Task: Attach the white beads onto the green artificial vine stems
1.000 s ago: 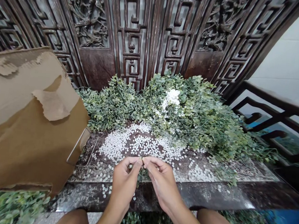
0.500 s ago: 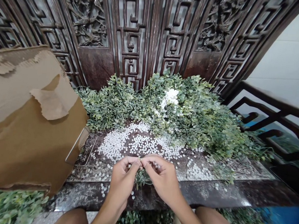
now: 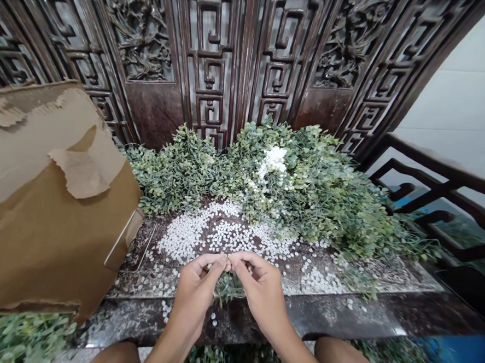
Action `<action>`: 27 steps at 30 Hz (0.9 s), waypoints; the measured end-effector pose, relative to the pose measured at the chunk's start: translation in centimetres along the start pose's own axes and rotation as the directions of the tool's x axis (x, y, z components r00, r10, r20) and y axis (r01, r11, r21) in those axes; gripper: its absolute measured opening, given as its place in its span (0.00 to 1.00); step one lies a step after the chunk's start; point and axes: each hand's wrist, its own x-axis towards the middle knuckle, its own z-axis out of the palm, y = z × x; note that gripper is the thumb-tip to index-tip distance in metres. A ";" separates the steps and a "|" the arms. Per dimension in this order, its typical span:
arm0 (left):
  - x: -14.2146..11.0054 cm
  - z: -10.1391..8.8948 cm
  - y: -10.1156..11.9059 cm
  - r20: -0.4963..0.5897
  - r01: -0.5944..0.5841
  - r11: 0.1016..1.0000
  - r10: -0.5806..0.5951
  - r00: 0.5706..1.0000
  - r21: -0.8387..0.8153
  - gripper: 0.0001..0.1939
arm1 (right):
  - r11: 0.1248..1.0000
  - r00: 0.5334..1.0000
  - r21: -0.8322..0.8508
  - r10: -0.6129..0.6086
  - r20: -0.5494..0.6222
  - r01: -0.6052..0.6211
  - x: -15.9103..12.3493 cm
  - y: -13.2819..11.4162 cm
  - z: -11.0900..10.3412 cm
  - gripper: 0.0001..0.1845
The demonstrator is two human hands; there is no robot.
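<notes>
over the front edge of the dark stone worktop (image 3: 353,314), left hand (image 3: 194,291) and right hand (image 3: 262,292) are both closed in a fingertip pinch, meeting on a small green sprig (image 3: 228,288) that hangs just below them; exact grip point too small to tell. small white discs (image 3: 218,232) lie loose around and ahead of the hands. risk: a slipped pinch could drop the sprig, and a brushing hand could push discs off the edge. vs the earlier frame: both hands curl tighter, more sprig shows below them. beyond: heaped foliage (image 3: 307,191), cardboard box (image 3: 48,202) at left.
</notes>
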 end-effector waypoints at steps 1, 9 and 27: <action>0.0 0.0 0.0 -0.001 -0.003 1.000 0.003 1.000 0.004 0.13 | 1.000 1.000 0.005 -0.001 -0.001 0.001 0.0 0.0 0.0 0.11; 0.2 0.0 0.1 -0.047 0.053 0.997 -0.056 0.997 -0.057 0.16 | 0.999 1.000 -0.026 -0.020 0.016 0.020 0.1 -0.5 -0.1 0.10; -0.1 -0.2 0.2 0.011 -0.028 0.999 0.028 1.000 0.027 0.17 | 0.981 0.983 -0.185 -0.030 0.183 0.064 0.1 -1.4 -1.0 0.09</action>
